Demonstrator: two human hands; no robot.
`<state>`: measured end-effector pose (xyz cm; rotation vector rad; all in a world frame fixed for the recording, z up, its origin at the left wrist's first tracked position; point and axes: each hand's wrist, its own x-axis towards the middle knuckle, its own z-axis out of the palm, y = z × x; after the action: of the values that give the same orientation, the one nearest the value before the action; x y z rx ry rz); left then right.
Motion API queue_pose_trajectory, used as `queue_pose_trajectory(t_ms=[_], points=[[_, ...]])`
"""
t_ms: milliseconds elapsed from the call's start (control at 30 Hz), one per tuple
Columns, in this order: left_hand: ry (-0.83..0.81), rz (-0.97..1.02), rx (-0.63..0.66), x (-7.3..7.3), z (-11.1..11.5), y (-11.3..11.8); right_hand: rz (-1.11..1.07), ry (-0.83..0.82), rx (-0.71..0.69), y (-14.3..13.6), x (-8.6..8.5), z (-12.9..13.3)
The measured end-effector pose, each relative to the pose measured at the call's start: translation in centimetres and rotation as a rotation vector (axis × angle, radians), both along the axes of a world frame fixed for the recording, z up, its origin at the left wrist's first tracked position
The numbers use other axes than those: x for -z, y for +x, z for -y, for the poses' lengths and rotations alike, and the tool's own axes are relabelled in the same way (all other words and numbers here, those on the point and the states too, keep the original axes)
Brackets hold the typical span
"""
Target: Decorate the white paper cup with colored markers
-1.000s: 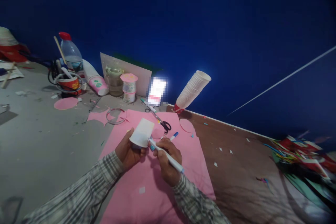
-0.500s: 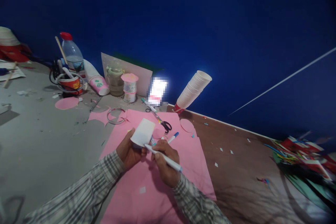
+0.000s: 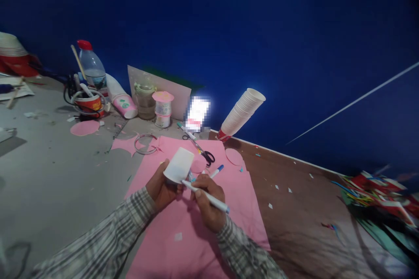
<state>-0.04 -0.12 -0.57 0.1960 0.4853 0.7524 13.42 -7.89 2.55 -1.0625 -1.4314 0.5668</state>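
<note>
A white paper cup (image 3: 180,164) is tilted in my left hand (image 3: 161,188), whose fingers wrap round its lower side. My right hand (image 3: 210,202) grips a white marker (image 3: 214,201), and the marker's tip meets the cup near its lower edge. Both hands are above a pink paper sheet (image 3: 242,222). Just beyond them on the sheet lie scissors with black handles (image 3: 208,157), a blue-capped marker (image 3: 217,171) and a pink paper circle (image 3: 233,157).
A tall stack of paper cups (image 3: 244,112) leans near the blue wall. Behind on the left stand a bottle (image 3: 92,69), a glass jar (image 3: 144,102) and a decorated cup piece (image 3: 163,111). Coloured odds and ends (image 3: 376,196) lie at the far right.
The whole view has shifted very slightly. My hands keep the same hold on the cup and marker, with hardly any movement between them.
</note>
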Motion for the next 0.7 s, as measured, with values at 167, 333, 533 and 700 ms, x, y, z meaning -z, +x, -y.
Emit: queue_pose_trajectory(t_ms=[167,333,533,700], points=[[-0.013,-0.022,-0.074,-0.15,0.19,0.37,0.031,0.016,-0.012,-0.2,-0.02,-0.04],[-0.023,-0.066,-0.158,-0.01,0.35,0.78,0.006,-0.02,0.021,-0.13,0.03,-0.1],[-0.007,-0.093,-0.194,0.17,0.44,0.89,0.076,-0.006,0.005,-0.04,-0.1,-0.19],[0.001,-0.111,-0.209,0.19,0.39,0.9,0.1,-0.026,-0.002,0.01,-0.02,-0.27]])
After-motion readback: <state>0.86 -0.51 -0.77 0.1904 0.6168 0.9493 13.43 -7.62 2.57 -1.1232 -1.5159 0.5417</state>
